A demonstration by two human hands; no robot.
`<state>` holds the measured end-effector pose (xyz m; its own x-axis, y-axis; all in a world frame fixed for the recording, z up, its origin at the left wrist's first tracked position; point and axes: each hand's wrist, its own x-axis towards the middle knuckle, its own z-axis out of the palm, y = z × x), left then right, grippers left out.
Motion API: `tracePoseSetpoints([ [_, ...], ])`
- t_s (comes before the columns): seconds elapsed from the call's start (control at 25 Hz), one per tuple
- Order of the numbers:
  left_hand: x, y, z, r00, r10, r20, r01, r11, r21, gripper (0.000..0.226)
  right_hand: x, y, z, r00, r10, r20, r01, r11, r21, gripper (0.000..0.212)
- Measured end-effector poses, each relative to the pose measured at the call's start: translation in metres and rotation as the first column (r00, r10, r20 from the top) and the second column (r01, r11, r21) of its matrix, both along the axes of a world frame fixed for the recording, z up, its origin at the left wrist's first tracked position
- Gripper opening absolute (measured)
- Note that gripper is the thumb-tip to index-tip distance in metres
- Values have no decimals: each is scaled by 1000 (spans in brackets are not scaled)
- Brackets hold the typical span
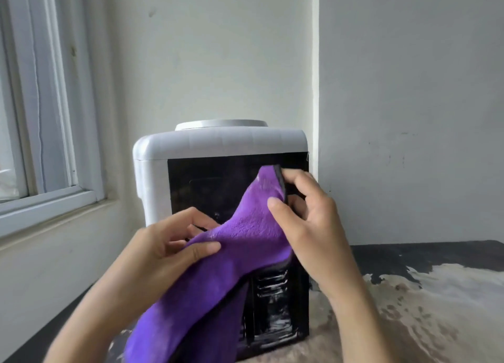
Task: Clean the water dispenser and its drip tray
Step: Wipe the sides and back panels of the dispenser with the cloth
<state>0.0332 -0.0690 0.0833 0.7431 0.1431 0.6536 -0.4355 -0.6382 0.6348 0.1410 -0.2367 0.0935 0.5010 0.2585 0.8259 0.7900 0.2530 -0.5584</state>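
Both hands, left hand (pixel 163 251) and right hand (pixel 302 207), pinch the soft purple cloth (pixel 218 267) before the black-fronted white water dispenser (pixel 218 144), seemingly readying to wipe it next.

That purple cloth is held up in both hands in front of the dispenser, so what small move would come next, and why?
Probably press the purple cloth flat onto the black front panel and start wiping. The left hand and right hand each pinch an edge, holding the cloth in front of the panel of the water dispenser, not bunched for wiping.

White wall (pixel 218 49), window frame (pixel 49 117) at left, dark worn tabletop (pixel 436 294) with pale patches
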Motion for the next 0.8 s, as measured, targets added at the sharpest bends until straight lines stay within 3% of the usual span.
tracePoseSetpoints([
  [0.12,4,10,1,998,45,-41,-39,989,146,33,7,-23,2,994,-42,-103,23,984,-179,14],
  [0.24,8,13,2,999,30,17,-33,980,195,47,10,-42,1,982,-139,-128,90,940,-328,10],
  [0.4,16,10,1,1000,22,13,-24,985,173,42,8,-52,2,949,-270,-164,130,808,-575,33],
  [0.56,16,14,-3,999,39,18,-41,991,128,50,7,-50,4,934,-346,-83,228,762,-606,49],
  [0.68,15,11,-3,998,54,27,-57,992,111,51,0,-39,4,983,-173,-65,106,816,-569,39],
  [0.8,17,8,-5,997,61,46,-65,993,97,50,-7,-14,-3,1000,-26,1,20,737,-676,34],
])
